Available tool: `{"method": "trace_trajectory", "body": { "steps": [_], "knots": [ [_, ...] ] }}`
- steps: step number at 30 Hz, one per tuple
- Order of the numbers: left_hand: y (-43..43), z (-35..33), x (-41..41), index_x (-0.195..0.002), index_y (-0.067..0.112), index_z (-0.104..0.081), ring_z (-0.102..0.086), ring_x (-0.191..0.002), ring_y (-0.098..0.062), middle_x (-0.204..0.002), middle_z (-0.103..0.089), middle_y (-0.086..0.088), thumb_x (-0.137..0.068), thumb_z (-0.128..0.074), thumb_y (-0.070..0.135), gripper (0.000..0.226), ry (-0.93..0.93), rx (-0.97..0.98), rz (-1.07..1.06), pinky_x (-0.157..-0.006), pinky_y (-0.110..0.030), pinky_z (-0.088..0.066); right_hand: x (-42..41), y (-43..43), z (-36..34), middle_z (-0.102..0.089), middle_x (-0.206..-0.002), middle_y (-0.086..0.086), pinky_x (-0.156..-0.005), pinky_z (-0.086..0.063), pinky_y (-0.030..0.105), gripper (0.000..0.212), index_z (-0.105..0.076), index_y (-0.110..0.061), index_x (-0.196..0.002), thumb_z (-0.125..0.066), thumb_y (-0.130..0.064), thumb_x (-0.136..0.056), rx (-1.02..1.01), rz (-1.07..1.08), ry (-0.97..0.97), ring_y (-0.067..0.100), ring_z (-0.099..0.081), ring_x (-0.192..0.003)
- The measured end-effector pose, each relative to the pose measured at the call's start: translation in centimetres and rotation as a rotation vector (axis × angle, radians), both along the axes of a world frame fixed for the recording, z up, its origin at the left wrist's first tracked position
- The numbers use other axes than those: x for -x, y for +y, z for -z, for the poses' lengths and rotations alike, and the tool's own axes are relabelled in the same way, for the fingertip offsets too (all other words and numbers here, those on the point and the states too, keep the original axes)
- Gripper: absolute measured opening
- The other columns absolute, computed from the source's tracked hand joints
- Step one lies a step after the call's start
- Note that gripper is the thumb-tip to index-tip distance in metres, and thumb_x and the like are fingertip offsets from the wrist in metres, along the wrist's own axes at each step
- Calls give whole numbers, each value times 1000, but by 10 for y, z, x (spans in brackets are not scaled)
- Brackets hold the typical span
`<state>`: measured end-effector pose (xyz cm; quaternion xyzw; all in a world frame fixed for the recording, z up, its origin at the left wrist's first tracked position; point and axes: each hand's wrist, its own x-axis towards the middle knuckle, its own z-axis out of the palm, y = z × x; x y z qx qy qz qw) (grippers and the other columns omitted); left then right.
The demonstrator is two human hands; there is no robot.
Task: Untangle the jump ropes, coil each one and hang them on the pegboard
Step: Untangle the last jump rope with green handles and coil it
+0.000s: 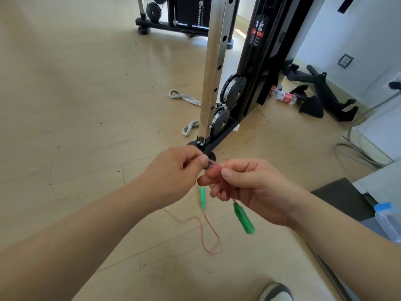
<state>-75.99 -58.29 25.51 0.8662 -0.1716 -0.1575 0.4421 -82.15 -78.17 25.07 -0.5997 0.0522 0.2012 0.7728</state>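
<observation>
A thin red jump rope (209,233) with two green handles is held in front of me. My right hand (247,187) grips a small bundle of its coils. My left hand (175,170) pinches a strand at the top of that bundle. One green handle (243,218) dangles below my right hand. The other green handle (202,198) hangs between my hands. A loose loop of rope trails down toward the wooden floor. No pegboard is in view.
A cable gym machine (213,83) with a steel post and pulleys stands just ahead. Grey rope loops (184,97) lie at its foot. A plastic bottle (283,96) and black handles (325,98) lie at the right wall. My shoe (275,293) shows below.
</observation>
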Motion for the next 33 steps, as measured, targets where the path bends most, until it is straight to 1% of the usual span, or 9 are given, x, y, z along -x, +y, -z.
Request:
{"method": "trace_trajectory", "body": {
  "steps": [5,10,14,18,21,24,27,31,33],
  "knots": [
    [-4,15,7,-82,26,-64,-45,-43,0,-73,-70,1,-106,-45,36,32,156,-150,57,-45,-15,-40,-1,5,-2,-75,-112,22,-68,-53,23,26,-69,6,-109,-60,-13,-95,-97,191,92,17,-68,-78],
    [-11,21,30,-110,30,-68,-61,-76,-13,-79,-66,5,-106,-44,40,27,40,-351,308,-80,-34,-54,-7,3,0,-74,-112,25,-74,-56,27,17,-68,2,-102,-56,-10,-102,-189,433,140,26,-73,-96],
    [-22,12,49,-112,25,-67,-56,-74,-13,-81,-66,3,-103,-49,42,26,-63,-371,475,-76,-34,-53,-6,5,13,-79,-96,15,-78,-56,30,16,-74,-2,-105,-66,-14,-98,236,416,24,23,-74,-87],
    [-18,-7,34,-89,26,-69,-52,-58,-3,-67,-62,13,-96,-63,27,9,-133,-81,325,-56,-20,-42,-2,1,15,-76,-85,19,-79,-50,23,23,-76,0,-98,-60,-16,-102,542,266,-153,20,-63,-66],
    [-6,-17,14,-86,28,-69,-53,-56,-1,-71,-67,13,-96,-66,25,11,-178,68,106,-53,-15,-42,1,0,8,-78,-90,15,-73,-46,33,29,-78,-3,-98,-53,-16,-106,408,156,-93,17,-64,-69],
    [0,-16,3,-84,27,-71,-50,-53,-2,-71,-67,1,-99,-64,25,16,-108,100,-14,-50,-14,-40,1,3,-1,-77,-106,21,-70,-49,30,29,-75,2,-106,-51,-14,-105,180,115,-39,22,-69,-80],
    [1,-5,2,-86,25,-70,-46,-47,0,-70,-69,-1,-103,-56,30,23,18,13,-24,-48,-11,-37,0,7,-6,-75,-109,23,-68,-51,27,25,-73,5,-105,-55,-13,-100,35,134,7,21,-68,-78],
    [-4,8,8,-93,21,-66,-53,-52,-8,-76,-74,-5,-107,-42,37,32,181,-17,-22,-57,-26,-49,0,10,-7,-74,-110,25,-68,-54,25,23,-74,2,-102,-56,-12,-99,-69,164,98,20,-70,-80],
    [-3,11,8,-93,21,-67,-54,-52,-9,-74,-74,-3,-107,-42,36,33,261,-5,-28,-52,-21,-49,-1,10,-10,-75,-110,24,-68,-55,24,25,-71,4,-106,-51,-11,-102,-126,216,126,19,-68,-78]
  ]
}}
